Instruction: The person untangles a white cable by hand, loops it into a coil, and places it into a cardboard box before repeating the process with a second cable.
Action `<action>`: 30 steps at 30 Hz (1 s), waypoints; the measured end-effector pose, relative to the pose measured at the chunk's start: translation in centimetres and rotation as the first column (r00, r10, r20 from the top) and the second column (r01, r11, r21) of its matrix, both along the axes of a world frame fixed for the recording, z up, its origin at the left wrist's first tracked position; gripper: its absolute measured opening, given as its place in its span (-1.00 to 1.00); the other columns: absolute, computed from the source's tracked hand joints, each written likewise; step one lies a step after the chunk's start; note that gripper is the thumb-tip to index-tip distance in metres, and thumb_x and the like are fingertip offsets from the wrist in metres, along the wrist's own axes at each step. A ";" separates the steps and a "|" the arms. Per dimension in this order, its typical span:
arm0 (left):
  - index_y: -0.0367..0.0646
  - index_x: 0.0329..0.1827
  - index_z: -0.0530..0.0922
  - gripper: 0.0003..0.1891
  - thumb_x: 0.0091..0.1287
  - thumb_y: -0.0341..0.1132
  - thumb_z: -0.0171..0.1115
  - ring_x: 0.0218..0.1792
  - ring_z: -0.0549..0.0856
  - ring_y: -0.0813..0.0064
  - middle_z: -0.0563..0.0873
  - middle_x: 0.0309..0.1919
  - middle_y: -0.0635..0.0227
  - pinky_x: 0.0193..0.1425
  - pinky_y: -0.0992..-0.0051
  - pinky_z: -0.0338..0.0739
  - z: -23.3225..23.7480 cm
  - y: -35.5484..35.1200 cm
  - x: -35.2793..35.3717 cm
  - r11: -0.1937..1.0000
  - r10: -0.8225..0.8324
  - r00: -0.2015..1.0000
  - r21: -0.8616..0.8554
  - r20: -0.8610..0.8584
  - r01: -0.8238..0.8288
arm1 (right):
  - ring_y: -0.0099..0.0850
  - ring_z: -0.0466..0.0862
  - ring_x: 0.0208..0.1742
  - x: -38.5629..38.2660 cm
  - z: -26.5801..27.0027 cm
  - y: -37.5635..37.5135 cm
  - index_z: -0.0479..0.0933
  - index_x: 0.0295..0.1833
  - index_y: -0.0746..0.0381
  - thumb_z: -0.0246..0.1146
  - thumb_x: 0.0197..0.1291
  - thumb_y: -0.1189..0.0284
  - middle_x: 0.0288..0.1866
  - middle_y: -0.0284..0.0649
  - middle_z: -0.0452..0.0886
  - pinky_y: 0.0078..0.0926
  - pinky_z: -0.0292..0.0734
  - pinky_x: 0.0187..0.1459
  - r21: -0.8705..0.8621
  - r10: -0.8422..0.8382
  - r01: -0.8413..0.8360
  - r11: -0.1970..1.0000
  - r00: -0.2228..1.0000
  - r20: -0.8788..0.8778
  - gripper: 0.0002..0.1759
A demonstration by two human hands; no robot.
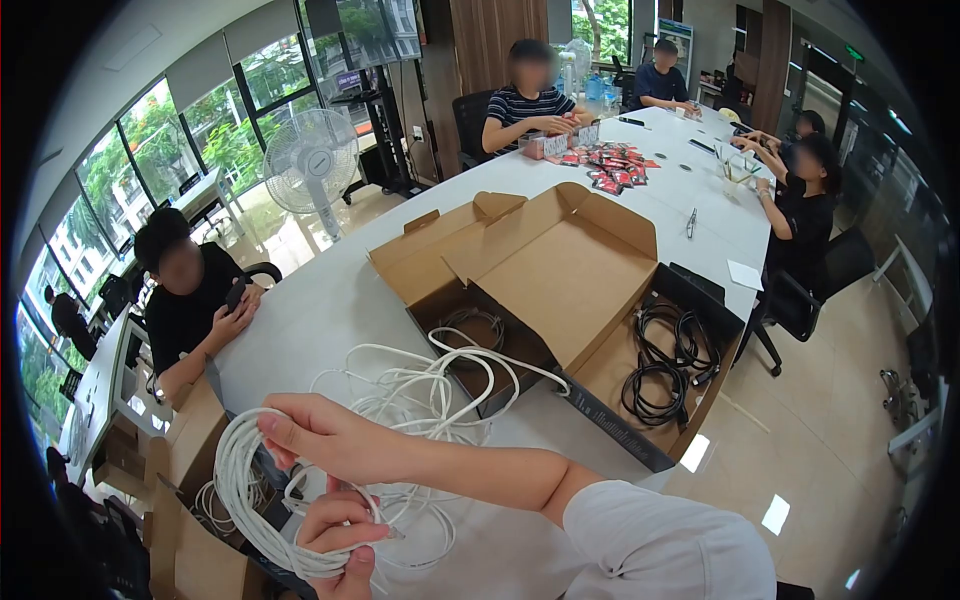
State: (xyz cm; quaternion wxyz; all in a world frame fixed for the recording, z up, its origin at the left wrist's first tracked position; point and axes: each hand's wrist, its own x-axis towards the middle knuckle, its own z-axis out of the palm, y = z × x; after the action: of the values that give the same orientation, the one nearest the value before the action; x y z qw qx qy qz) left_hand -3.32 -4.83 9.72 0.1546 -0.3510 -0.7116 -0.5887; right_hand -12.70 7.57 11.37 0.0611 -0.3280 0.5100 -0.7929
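A bundled coil of white cable is held up at the lower left. My right hand reaches across from the right and is closed on the top of the coil, thumb facing me. Lower down, my left hand has its fingers wrapped round the coil's bottom part. Loose white cable loops spread over the table behind my hands, and one strand runs to the edge of a cardboard box. Beneath the coil stands an open carton with more white cable inside, partly hidden by my hands.
Two open cardboard boxes stand on the white table; the right box holds black cables, the left one a grey cable. Several people sit round the table. Red packets lie farther back. A white fan stands beyond the table.
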 end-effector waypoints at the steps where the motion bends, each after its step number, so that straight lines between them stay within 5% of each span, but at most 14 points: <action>1: -0.25 -0.32 0.58 -0.66 0.32 -0.09 0.18 -0.20 0.54 0.25 0.52 -0.31 0.22 0.30 0.10 0.28 -0.1 -0.2 0.0 1.000 -0.006 1.000 0.003 0.010 0.006 | -0.70 0.41 -0.55 0.1 0.2 0.1 0.35 -0.28 0.20 -0.10 0.47 0.05 -0.55 -0.44 0.39 -0.70 0.30 -0.70 -0.006 0.011 -0.011 1.000 1.000 0.003 -0.56; 8: -0.15 -0.38 0.46 -0.71 0.32 -0.11 0.18 -0.44 0.58 0.32 0.47 -0.41 0.30 0.34 0.09 0.24 -0.6 -0.8 0.1 0.986 -0.072 0.997 0.149 -0.022 0.074 | -0.66 0.47 -0.59 0.6 -0.1 -0.5 0.32 -0.27 0.22 -0.13 0.48 0.07 -0.56 -0.42 0.39 -0.71 0.34 -0.67 0.012 0.097 -0.097 0.995 0.995 0.031 -0.56; 14: -0.07 -0.34 0.27 -0.75 0.42 -0.17 0.05 -0.60 0.43 0.45 0.34 -0.51 0.44 0.43 0.14 0.05 -0.8 -1.9 -0.3 0.703 -0.371 0.924 0.679 0.097 0.211 | -0.66 0.47 -0.60 0.2 -0.7 -1.3 0.32 -0.25 0.24 -0.11 0.49 0.13 -0.56 -0.40 0.39 -0.66 0.40 -0.57 0.018 0.075 -0.075 0.997 0.997 -0.001 -0.60; 15: -0.05 -0.38 0.23 -0.74 0.43 -0.20 0.03 -0.63 0.39 0.53 0.31 -0.53 0.46 0.24 0.22 0.25 -0.9 -1.6 -0.3 0.685 -0.312 0.946 0.711 0.088 0.160 | -0.65 0.47 -0.60 0.1 -0.8 -1.3 0.33 -0.24 0.25 -0.10 0.49 0.14 -0.55 -0.40 0.39 -0.65 0.41 -0.56 0.009 0.066 -0.066 0.998 0.998 -0.009 -0.61; 18: -0.04 -0.39 0.22 -0.74 0.44 -0.20 0.02 -0.66 0.32 0.61 0.29 -0.54 0.47 0.01 0.33 0.33 0.0 -3.2 0.0 0.669 -0.438 0.890 0.707 0.129 0.227 | -0.65 0.48 -0.58 0.3 -0.7 -1.6 0.36 -0.19 0.27 -0.09 0.49 0.16 -0.54 -0.39 0.41 -0.64 0.44 -0.53 -0.016 0.101 -0.101 0.995 0.995 -0.011 -0.63; 27: -0.05 -0.45 0.18 -0.67 0.56 -0.19 -0.14 -0.79 0.09 0.73 0.16 -0.67 0.53 -0.52 0.63 0.21 0.7 -3.8 -0.9 0.301 -0.412 0.902 0.953 0.127 0.003 | -0.62 0.52 -0.37 0.7 -0.4 -1.4 0.34 0.11 0.34 0.04 0.45 0.27 -0.33 -0.33 0.51 -0.63 0.49 -0.27 0.050 0.110 -0.107 0.993 0.992 -0.056 -0.65; 30: -0.05 -0.47 0.18 -0.65 0.57 -0.20 -0.16 -0.81 0.00 0.73 0.11 -0.70 0.53 -0.59 0.71 0.13 0.4 -4.9 -1.5 0.417 -0.441 0.889 0.905 0.122 0.083 | -0.50 0.55 -0.18 0.8 0.2 -0.7 0.31 0.19 0.37 0.09 0.41 0.31 -0.13 -0.17 0.52 -0.53 0.49 -0.11 0.222 0.062 -0.044 0.974 0.995 -0.077 -0.60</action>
State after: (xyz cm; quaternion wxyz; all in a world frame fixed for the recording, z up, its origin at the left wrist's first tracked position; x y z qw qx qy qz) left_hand -4.85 -9.72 10.12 0.0914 -0.2204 -0.2534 -0.9375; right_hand -11.87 6.83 11.54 0.0968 -0.3655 0.5879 -0.7151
